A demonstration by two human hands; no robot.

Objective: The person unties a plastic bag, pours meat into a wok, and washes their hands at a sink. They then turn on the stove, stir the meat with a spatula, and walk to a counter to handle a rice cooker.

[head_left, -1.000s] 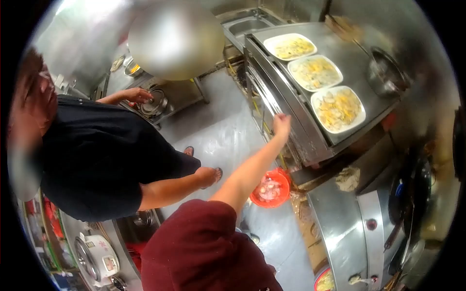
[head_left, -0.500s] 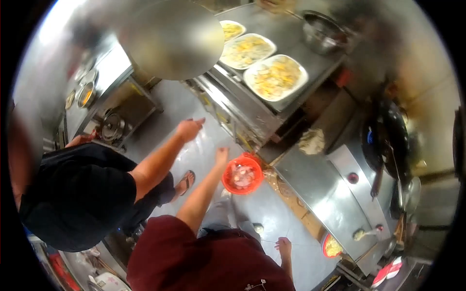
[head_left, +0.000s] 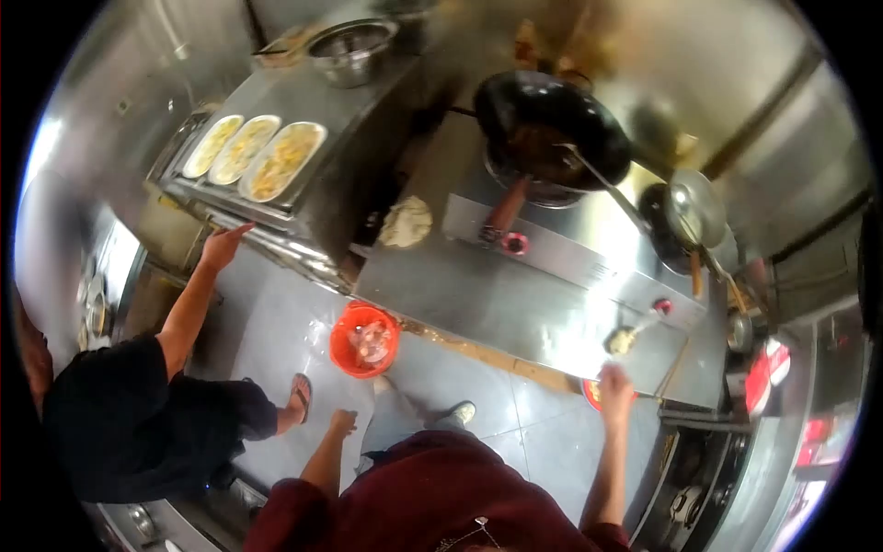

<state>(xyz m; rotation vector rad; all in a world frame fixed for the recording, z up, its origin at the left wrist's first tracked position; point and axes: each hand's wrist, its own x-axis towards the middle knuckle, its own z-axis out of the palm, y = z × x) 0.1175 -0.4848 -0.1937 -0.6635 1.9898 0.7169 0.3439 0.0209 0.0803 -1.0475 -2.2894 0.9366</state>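
Observation:
My right hand (head_left: 616,391) is raised at the stove's front edge, in front of a small pale crumpled lump (head_left: 621,342) on the steel top. Its fingers are blurred, and I cannot tell if they hold anything. Partly behind that hand shows a red-rimmed container (head_left: 591,394). Beside my waist hangs my left hand (head_left: 343,423), empty, with loosely bent fingers apart. An orange bucket (head_left: 337,342) with pinkish-white contents stands on the floor beyond it. On the stove, a black wok (head_left: 552,138) holds a long-handled utensil (head_left: 598,175).
At the left, a co-worker (head_left: 110,414) in dark clothes stretches a hand (head_left: 223,247) toward the steel counter (head_left: 285,92). Three white oval plates of yellowish food and a metal bowl (head_left: 354,55) stand there. A crumpled cloth (head_left: 407,223) lies on the stove's left end.
The view has swung right toward the stove. My right hand has risen from my side to the stove's front edge. My left hand has drawn back from the orange bucket.

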